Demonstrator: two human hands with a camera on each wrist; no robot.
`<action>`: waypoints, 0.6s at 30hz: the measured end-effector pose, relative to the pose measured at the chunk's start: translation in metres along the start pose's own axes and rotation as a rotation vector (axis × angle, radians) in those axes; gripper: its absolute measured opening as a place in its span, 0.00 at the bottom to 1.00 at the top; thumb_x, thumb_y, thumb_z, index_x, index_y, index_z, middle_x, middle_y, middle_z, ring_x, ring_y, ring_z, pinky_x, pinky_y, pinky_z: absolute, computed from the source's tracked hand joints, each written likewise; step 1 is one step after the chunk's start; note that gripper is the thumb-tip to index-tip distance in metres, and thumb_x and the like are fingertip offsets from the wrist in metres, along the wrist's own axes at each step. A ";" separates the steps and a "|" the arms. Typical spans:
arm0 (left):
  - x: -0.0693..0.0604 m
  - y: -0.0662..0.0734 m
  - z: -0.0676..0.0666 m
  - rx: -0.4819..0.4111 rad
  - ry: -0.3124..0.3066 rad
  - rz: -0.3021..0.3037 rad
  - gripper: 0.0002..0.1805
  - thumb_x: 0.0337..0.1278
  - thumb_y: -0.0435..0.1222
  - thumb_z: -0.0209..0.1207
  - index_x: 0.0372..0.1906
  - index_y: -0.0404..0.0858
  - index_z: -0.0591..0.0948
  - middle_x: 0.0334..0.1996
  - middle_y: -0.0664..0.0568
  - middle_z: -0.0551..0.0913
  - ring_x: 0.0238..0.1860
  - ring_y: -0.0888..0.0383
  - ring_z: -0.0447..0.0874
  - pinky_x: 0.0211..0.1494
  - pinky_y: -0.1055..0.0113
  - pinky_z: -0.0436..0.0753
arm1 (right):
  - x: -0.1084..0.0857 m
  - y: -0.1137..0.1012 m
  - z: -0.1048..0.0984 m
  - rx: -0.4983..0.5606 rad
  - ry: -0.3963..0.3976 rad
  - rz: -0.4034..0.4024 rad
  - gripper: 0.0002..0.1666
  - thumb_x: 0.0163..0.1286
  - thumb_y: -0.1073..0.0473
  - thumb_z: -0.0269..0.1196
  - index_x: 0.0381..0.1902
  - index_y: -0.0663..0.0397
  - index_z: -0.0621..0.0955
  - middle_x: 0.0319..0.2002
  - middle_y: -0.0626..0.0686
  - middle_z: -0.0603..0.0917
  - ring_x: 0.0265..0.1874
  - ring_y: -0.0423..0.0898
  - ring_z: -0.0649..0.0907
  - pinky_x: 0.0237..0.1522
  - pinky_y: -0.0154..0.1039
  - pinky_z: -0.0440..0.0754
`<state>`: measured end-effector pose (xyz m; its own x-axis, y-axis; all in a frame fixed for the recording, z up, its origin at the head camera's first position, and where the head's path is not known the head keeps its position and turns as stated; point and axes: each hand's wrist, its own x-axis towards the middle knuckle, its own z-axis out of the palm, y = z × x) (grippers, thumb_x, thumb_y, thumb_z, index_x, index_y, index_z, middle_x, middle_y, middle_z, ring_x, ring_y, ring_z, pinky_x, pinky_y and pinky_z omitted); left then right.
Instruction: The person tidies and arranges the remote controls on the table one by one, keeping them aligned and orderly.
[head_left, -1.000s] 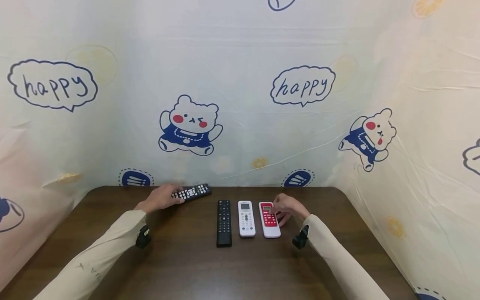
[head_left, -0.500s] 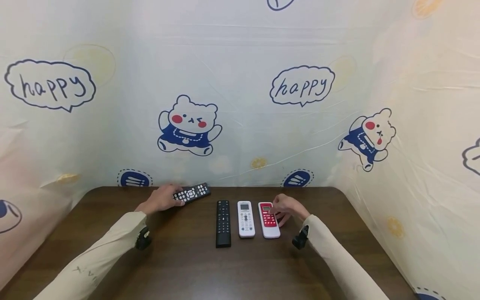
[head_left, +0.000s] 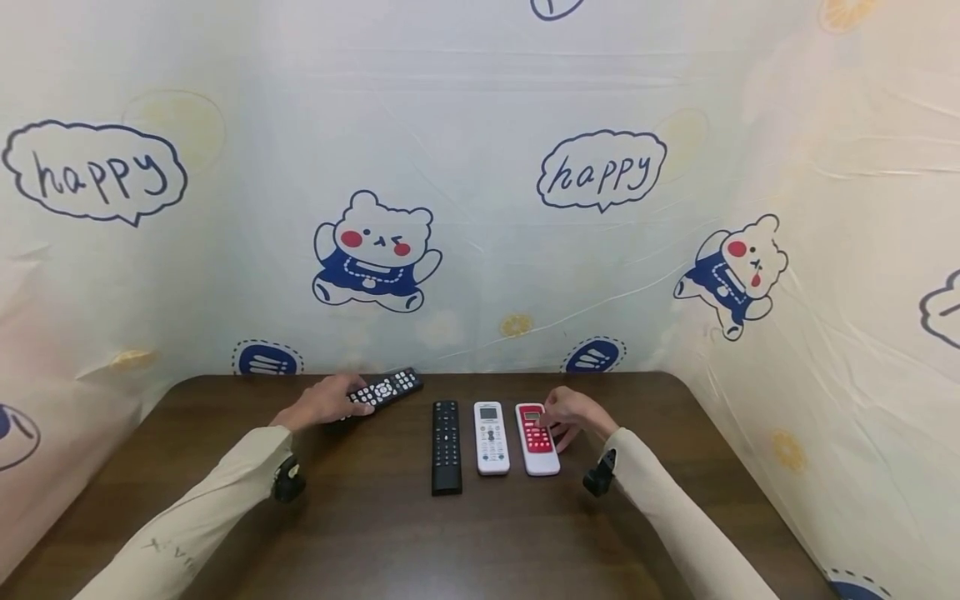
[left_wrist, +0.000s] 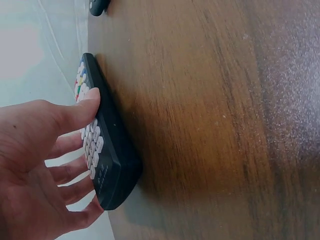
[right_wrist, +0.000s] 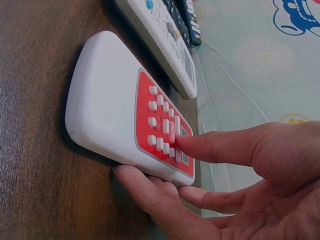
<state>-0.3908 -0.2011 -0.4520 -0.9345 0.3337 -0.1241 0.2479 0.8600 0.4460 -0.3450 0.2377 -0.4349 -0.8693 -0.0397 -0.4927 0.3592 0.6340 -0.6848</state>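
Note:
In the head view, a black remote control with white buttons [head_left: 386,388] lies slanted near the table's back edge. My left hand [head_left: 324,402] grips its left end; the left wrist view shows the thumb [left_wrist: 91,102] at one long edge and fingers at the opposite one. Farther right lies a white remote control with a red keypad [head_left: 537,440]. My right hand [head_left: 576,412] holds it near its screen end, thumb [right_wrist: 192,146] on the red face and fingers along the side. The right fingertips are partly hidden behind the remote.
Between the hands, a long black remote control [head_left: 447,450] and a white remote control with a small screen [head_left: 492,440] lie side by side. All rest on a dark wooden table [head_left: 480,542]. A printed sheet [head_left: 480,167] hangs behind its back edge.
The black remote with white buttons has turned slightly, its left end coming nearer, as my left hand shifted a little. My right hand and the other remotes stay in place.

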 end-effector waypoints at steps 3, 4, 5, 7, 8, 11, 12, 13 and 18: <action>-0.001 0.001 0.000 -0.014 -0.002 -0.014 0.33 0.66 0.45 0.70 0.65 0.26 0.76 0.63 0.29 0.79 0.57 0.38 0.79 0.63 0.32 0.77 | 0.000 0.001 0.000 0.003 -0.002 -0.014 0.18 0.71 0.67 0.67 0.53 0.65 0.73 0.45 0.65 0.80 0.44 0.59 0.86 0.39 0.49 0.93; -0.001 0.002 0.000 -0.018 -0.002 -0.013 0.34 0.65 0.45 0.70 0.65 0.26 0.76 0.63 0.29 0.79 0.57 0.38 0.80 0.63 0.32 0.77 | -0.001 0.002 0.000 0.007 -0.003 -0.018 0.18 0.71 0.67 0.67 0.53 0.65 0.73 0.44 0.64 0.80 0.44 0.59 0.86 0.39 0.49 0.93; -0.001 0.002 0.000 -0.024 0.000 -0.011 0.33 0.65 0.44 0.70 0.65 0.26 0.76 0.64 0.28 0.78 0.58 0.37 0.79 0.63 0.31 0.77 | -0.001 0.002 0.000 0.011 -0.004 -0.022 0.17 0.71 0.67 0.67 0.52 0.65 0.73 0.44 0.64 0.80 0.44 0.59 0.86 0.38 0.49 0.93; 0.000 0.002 0.000 -0.038 0.001 -0.018 0.34 0.63 0.44 0.71 0.65 0.26 0.76 0.64 0.29 0.78 0.59 0.37 0.79 0.64 0.32 0.77 | -0.001 0.003 0.000 0.011 -0.011 -0.029 0.16 0.71 0.68 0.66 0.51 0.65 0.73 0.43 0.63 0.80 0.44 0.59 0.86 0.38 0.49 0.93; 0.000 0.003 0.000 -0.041 0.002 -0.011 0.34 0.62 0.44 0.71 0.64 0.25 0.76 0.64 0.28 0.78 0.59 0.36 0.79 0.63 0.32 0.78 | -0.001 0.003 0.000 0.010 -0.014 -0.031 0.15 0.71 0.68 0.66 0.50 0.64 0.73 0.43 0.63 0.80 0.44 0.59 0.86 0.38 0.49 0.93; 0.000 0.003 0.000 -0.049 0.009 -0.008 0.34 0.60 0.44 0.73 0.63 0.25 0.77 0.63 0.28 0.79 0.58 0.37 0.80 0.62 0.35 0.80 | -0.001 0.003 -0.001 0.013 -0.014 -0.034 0.16 0.71 0.68 0.67 0.50 0.64 0.73 0.42 0.63 0.80 0.44 0.59 0.86 0.38 0.49 0.93; -0.001 0.004 0.000 -0.051 0.011 -0.009 0.35 0.59 0.44 0.73 0.63 0.25 0.77 0.62 0.29 0.79 0.56 0.39 0.80 0.61 0.37 0.81 | -0.001 0.003 -0.001 0.011 -0.014 -0.035 0.16 0.71 0.67 0.67 0.51 0.64 0.73 0.43 0.63 0.80 0.44 0.59 0.86 0.38 0.49 0.93; -0.001 0.004 0.000 -0.049 0.014 -0.007 0.34 0.59 0.44 0.74 0.63 0.25 0.77 0.61 0.29 0.80 0.55 0.39 0.81 0.60 0.38 0.81 | -0.001 0.003 -0.002 0.012 -0.015 -0.037 0.16 0.71 0.67 0.67 0.51 0.64 0.73 0.43 0.63 0.80 0.44 0.59 0.86 0.38 0.49 0.93; -0.006 0.007 -0.002 -0.063 -0.007 -0.023 0.34 0.62 0.46 0.72 0.61 0.24 0.79 0.57 0.31 0.83 0.50 0.43 0.81 0.57 0.41 0.83 | 0.001 0.004 -0.001 0.018 -0.011 -0.033 0.17 0.71 0.67 0.67 0.52 0.64 0.73 0.44 0.64 0.80 0.43 0.58 0.86 0.37 0.49 0.93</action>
<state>-0.3842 -0.1977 -0.4467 -0.9377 0.3174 -0.1412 0.2098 0.8414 0.4981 -0.3450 0.2408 -0.4371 -0.8769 -0.0686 -0.4757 0.3368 0.6185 -0.7100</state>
